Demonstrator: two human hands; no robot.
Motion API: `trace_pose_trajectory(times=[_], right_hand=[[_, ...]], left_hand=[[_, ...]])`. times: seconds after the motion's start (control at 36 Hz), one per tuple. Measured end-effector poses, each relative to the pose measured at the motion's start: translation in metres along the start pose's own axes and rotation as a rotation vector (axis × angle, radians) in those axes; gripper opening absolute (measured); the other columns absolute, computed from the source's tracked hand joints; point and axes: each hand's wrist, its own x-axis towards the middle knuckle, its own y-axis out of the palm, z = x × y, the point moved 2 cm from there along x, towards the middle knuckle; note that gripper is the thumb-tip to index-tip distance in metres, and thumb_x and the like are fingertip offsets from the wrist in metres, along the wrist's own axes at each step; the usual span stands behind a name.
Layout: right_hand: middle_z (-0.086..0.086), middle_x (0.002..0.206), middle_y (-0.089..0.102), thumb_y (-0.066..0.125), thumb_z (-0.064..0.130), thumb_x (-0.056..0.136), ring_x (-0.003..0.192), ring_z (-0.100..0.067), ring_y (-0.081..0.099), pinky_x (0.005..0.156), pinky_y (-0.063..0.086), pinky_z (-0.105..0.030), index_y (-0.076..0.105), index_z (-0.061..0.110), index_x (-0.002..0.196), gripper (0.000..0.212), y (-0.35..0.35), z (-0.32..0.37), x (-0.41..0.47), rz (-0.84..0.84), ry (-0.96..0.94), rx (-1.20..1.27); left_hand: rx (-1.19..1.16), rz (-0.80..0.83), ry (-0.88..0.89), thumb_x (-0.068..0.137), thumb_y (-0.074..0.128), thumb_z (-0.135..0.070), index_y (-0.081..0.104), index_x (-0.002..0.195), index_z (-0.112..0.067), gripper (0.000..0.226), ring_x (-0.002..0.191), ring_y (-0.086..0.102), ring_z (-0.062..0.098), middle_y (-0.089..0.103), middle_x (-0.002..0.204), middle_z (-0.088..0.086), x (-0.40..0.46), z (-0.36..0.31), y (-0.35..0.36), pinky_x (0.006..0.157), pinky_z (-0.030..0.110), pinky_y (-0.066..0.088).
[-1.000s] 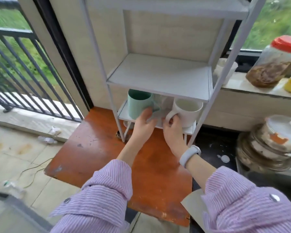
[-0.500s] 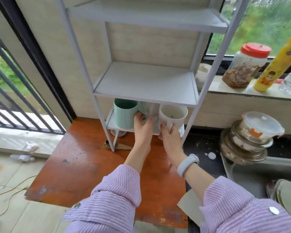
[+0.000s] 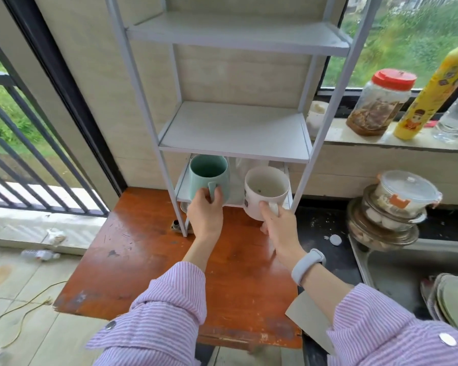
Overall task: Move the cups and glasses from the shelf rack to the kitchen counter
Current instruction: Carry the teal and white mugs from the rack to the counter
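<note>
Glossy teal ceramic mug (image 3: pixel 209 176): upright, mouth open, handle facing the viewer, at the left front of the grey metal shelf rack's (image 3: pixel 234 133) lowest tier. White ceramic mug (image 3: pixel 266 190) with dark print on its side: upright, specks inside, past the rack's front edge at the right. Clear glassware, indistinct, behind, between both mugs.

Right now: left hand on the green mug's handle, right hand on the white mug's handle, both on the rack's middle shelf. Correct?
Not the middle shelf, which is bare. The head view shows the left hand gripping the green mug and the right hand gripping the white mug at the lowest shelf.
</note>
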Motion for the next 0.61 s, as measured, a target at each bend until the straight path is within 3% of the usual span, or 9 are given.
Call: trace_pose_trajectory(times=[0.17,0.22,0.31,0.42,0.47,0.53,0.61], right_hand=[[0.001,0.051,0.042,0.056,0.03,0.089,0.046,-0.008,0.04,0.046,0.036,-0.019,0.055,0.018,0.064,0.028,-0.014,-0.017,-0.031,0.017,-0.028,-0.008],[0.003,0.048,0.043,0.057,0.028,0.089,0.041,-0.004,0.039,0.042,0.034,-0.014,0.053,0.016,0.062,0.03,-0.024,-0.023,-0.044,-0.003,-0.039,0.001],[0.008,0.037,0.044,0.059,0.025,0.088,0.035,-0.003,0.039,0.039,0.032,-0.011,0.051,0.018,0.055,0.035,-0.045,-0.033,-0.066,-0.06,-0.043,0.009],[0.006,0.041,0.038,0.061,0.022,0.087,0.042,-0.01,0.035,0.046,0.031,-0.024,0.043,0.017,0.048,0.043,-0.085,-0.046,-0.093,-0.127,-0.022,0.059],[0.006,0.041,0.038,0.061,0.023,0.087,0.046,-0.014,0.036,0.053,0.031,-0.03,0.041,0.015,0.048,0.044,-0.107,-0.054,-0.105,-0.168,0.004,0.063],[0.009,0.035,0.037,0.063,0.024,0.086,0.044,-0.012,0.035,0.056,0.032,-0.032,0.038,0.018,0.042,0.05,-0.132,-0.064,-0.116,-0.235,0.019,0.049],[0.006,0.036,0.037,0.064,0.024,0.084,0.044,-0.015,0.034,0.055,0.03,-0.032,0.038,0.014,0.041,0.051,-0.176,-0.078,-0.137,-0.345,0.023,0.015]], left_hand=[[-0.15,0.041,0.029,0.092,0.053,-0.026,0.047,0.069,-0.008,0.029,0.068,0.058,0.023,0.058,0.071,0.012,-0.022,0.008,-0.015,0.06,0.034,0.053],[-0.208,0.059,0.017,0.092,0.053,-0.024,0.046,0.067,-0.015,0.028,0.076,0.064,0.025,0.059,0.077,0.014,-0.038,0.007,-0.02,0.061,0.031,0.057],[-0.222,0.111,0.021,0.092,0.054,-0.024,0.049,0.068,-0.019,0.024,0.075,0.064,0.02,0.057,0.072,-0.001,-0.066,0.004,-0.024,0.062,0.031,0.059],[-0.203,0.225,0.062,0.089,0.058,-0.024,0.053,0.073,-0.018,0.018,0.066,0.06,0.001,0.059,0.071,-0.005,-0.107,0.004,-0.019,0.054,0.012,0.052],[-0.19,0.291,0.084,0.088,0.059,-0.025,0.054,0.075,-0.015,0.017,0.063,0.057,0.002,0.058,0.071,-0.001,-0.127,0.002,-0.011,0.051,0.008,0.047],[-0.155,0.352,0.122,0.088,0.06,-0.026,0.053,0.075,-0.008,0.023,0.06,0.049,0.009,0.055,0.068,0.002,-0.147,-0.003,0.003,0.05,0.012,0.042],[-0.148,0.482,0.146,0.087,0.062,-0.026,0.052,0.074,-0.006,0.026,0.062,0.047,0.015,0.053,0.065,0.002,-0.182,-0.018,0.031,0.057,0.032,0.046]])
